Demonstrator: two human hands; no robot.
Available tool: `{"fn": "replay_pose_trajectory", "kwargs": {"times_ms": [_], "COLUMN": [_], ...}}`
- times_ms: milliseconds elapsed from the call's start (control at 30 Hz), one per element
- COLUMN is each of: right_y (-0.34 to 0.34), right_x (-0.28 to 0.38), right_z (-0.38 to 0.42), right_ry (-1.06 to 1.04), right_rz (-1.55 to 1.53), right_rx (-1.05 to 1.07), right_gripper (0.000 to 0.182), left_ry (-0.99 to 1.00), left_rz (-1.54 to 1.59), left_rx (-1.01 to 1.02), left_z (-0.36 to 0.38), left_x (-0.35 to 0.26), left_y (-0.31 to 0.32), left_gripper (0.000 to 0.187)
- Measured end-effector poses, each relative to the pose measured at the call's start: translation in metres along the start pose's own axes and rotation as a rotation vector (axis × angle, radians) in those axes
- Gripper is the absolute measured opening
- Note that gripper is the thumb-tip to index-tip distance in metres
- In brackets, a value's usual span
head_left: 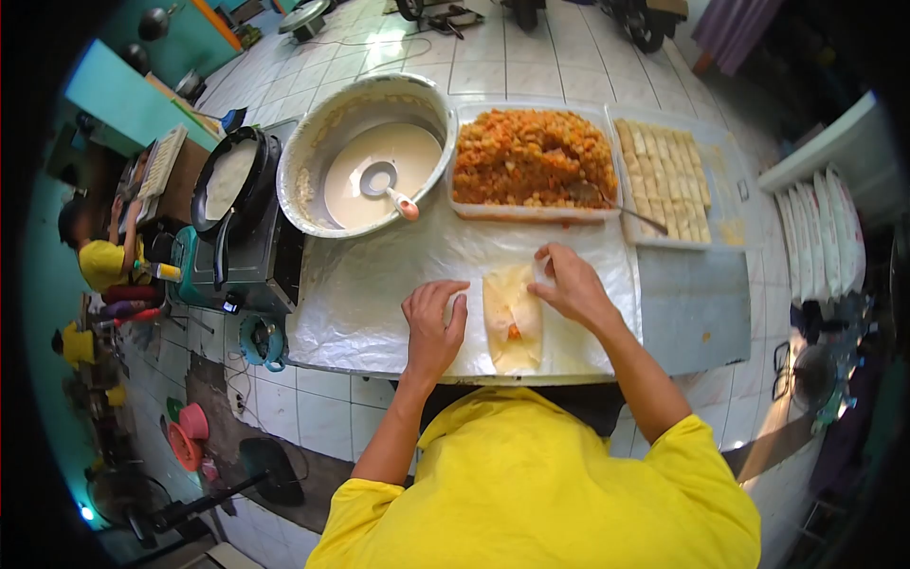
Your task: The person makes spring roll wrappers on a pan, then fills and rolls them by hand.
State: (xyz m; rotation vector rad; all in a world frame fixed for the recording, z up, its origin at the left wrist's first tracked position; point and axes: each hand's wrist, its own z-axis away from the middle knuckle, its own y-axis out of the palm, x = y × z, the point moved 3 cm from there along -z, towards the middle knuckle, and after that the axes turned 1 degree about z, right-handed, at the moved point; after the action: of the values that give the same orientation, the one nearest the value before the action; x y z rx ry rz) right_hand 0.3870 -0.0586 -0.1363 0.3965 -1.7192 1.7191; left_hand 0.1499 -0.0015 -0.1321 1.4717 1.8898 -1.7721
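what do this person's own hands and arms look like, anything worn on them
Left hand and right hand are bare, with no gloves, rings or watch visible. Plain yellow sleeves leave both forearms uncovered.

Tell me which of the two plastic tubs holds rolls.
The right tub: pale rolls lie in rows in it, while the left tub is heaped with orange filling.

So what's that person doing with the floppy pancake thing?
The person's right hand is at the edge of a thin wrapper, partly folded, with orange filling peeking out. The left hand is open beside it. Behind are a tub of filling and a box of neat rolls.
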Motion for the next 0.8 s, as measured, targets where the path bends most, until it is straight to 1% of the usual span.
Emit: {"fn": "replay_pose_trajectory", "kwargs": {"times_ms": [33, 67, 133, 167, 267, 333, 467, 533, 567, 633, 667, 700, 767, 800], "right_y": [0.001, 0.003, 0.001, -0.001, -0.005, -0.010, -0.009, -0.013, -0.019, -0.019, -0.018, -0.019, -0.021, -0.022], "right_x": [-0.002, -0.006, -0.006, -0.004, -0.001, 0.000, -0.013, -0.014, -0.013, -0.014, -0.012, -0.012, -0.015, -0.012], "right_z": [-0.002, -0.003, -0.002, -0.004, -0.007, -0.016, -0.039, -0.053, -0.059, -0.061, -0.061, -0.060, -0.055, -0.049], "right_ry": [-0.026, 0.001, 0.049, 0.034, 0.077, 0.190, 0.198, 0.182, 0.165, 0.285, 0.265, 0.266, 0.310, 0.126], "right_rz": [0.017, -0.017, -0.069, -0.058, -0.037, -0.033, 0.029, 0.080, 0.099, -0.055, -0.089, -0.085, -0.137, -0.029], "right_rx": [-0.001, 0.011, 0.040, 0.045, 0.079, 0.180, 0.235, 0.293, 0.285, 0.354, 0.340, 0.349, 0.282, 0.176], "right_gripper": [0.047, 0.045, 0.044, 0.044, 0.047, 0.046, 0.043, 0.039, 0.039, 0.038, 0.033, 0.033, 0.029, 0.024], "left_ry": [-0.020, -0.023, -0.006, -0.012, -0.021, 0.001, -0.020, -0.029, -0.026, -0.014, -0.024, -0.026, -0.038, -0.005], "left_rz": [0.007, 0.011, 0.001, 0.004, -0.015, -0.069, -0.109, -0.125, -0.119, -0.127, -0.125, -0.147, -0.164, -0.153], "left_rx": [0.002, -0.029, -0.011, -0.029, -0.020, -0.039, -0.004, 0.087, 0.061, 0.088, 0.082, 0.104, 0.144, 0.136], "left_z": [0.000, -0.001, -0.001, -0.003, -0.009, -0.014, -0.025, -0.032, -0.037, -0.035, -0.036, -0.038, -0.038, -0.039], "left_x": [0.003, 0.003, 0.001, 0.001, 0.000, 0.003, 0.006, 0.009, 0.011, 0.016, 0.015, 0.015, 0.015, 0.015], "left_y": [0.002, 0.004, 0.007, 0.009, 0.017, 0.024, 0.029, 0.033, 0.033, 0.034, 0.033, 0.033, 0.035, 0.033], "left_gripper": [0.019, 0.019, 0.018, 0.018, 0.018, 0.021, 0.026, 0.030, 0.030, 0.031, 0.031, 0.032, 0.032, 0.031]}}
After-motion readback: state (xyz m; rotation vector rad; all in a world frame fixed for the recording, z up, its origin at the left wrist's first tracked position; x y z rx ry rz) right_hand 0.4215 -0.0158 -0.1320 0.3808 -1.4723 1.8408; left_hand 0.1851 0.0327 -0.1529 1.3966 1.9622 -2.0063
